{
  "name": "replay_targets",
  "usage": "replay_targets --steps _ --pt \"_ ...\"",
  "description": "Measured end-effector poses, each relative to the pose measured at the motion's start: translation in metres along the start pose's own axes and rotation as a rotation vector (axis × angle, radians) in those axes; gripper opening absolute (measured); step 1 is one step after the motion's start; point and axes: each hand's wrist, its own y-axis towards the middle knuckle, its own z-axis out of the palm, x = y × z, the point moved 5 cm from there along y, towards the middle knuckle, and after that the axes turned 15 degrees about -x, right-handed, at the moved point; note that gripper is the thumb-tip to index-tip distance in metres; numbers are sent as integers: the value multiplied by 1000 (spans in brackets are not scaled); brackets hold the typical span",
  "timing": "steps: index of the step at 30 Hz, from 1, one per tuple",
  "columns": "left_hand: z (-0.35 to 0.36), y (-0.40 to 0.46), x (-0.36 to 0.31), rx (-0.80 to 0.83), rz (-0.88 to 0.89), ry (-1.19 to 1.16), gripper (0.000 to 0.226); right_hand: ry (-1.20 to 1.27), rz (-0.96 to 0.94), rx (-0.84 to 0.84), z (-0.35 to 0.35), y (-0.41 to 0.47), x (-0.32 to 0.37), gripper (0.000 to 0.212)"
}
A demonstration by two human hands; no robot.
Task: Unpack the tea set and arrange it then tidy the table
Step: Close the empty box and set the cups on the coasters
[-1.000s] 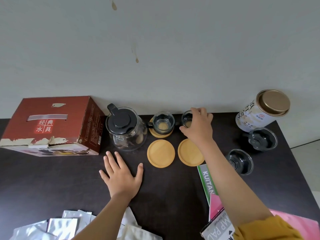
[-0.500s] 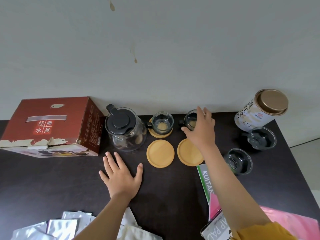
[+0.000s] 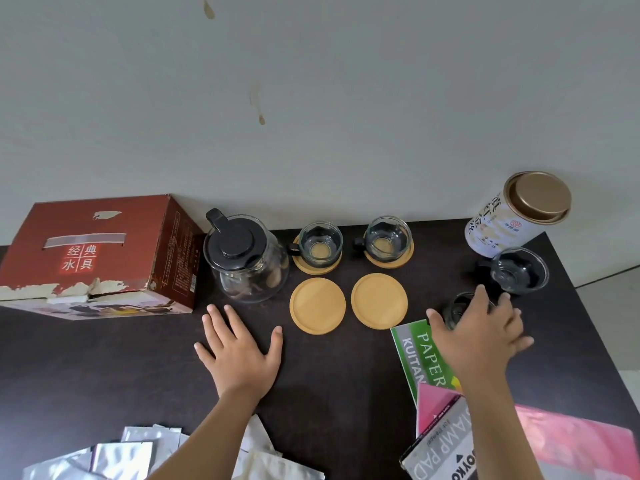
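Observation:
A glass teapot with a black lid stands at the back of the dark table. To its right two glass cups sit on wooden coasters. In front of them lie two bare wooden coasters. My left hand rests flat on the table below the teapot. My right hand reaches over a third glass cup, fingers spread around it and partly hiding it. A fourth cup stands further right.
The red tea set box lies at the back left. A white tin with a gold lid stands at the back right. Paper pads and a pink sheet lie front right. Silver wrappers pile at the front left.
My right hand let go of the second cup on its coaster and swung right and nearer to the third cup. My left hand stayed flat on the table.

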Motion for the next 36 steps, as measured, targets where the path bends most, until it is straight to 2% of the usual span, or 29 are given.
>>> replay_targets --steps 6,11,17,21,25,36 --pt "-1 0 -1 0 3 4 99 104 -75 -60 5 -4 -10 81" --pt "-1 0 0 0 -5 -6 100 234 -26 -72 7 -3 -13 73" --pt "0 0 0 0 -9 -17 100 304 34 -151 5 -3 -9 76" --pt "-1 0 -1 0 -8 -12 100 399 -12 -291 -7 -12 9 87" --pt "-1 0 -1 2 -5 -9 100 464 -113 -369 -10 -27 40 86" --pt "-1 0 0 7 -7 0 99 518 -343 -172 34 -87 139 80"
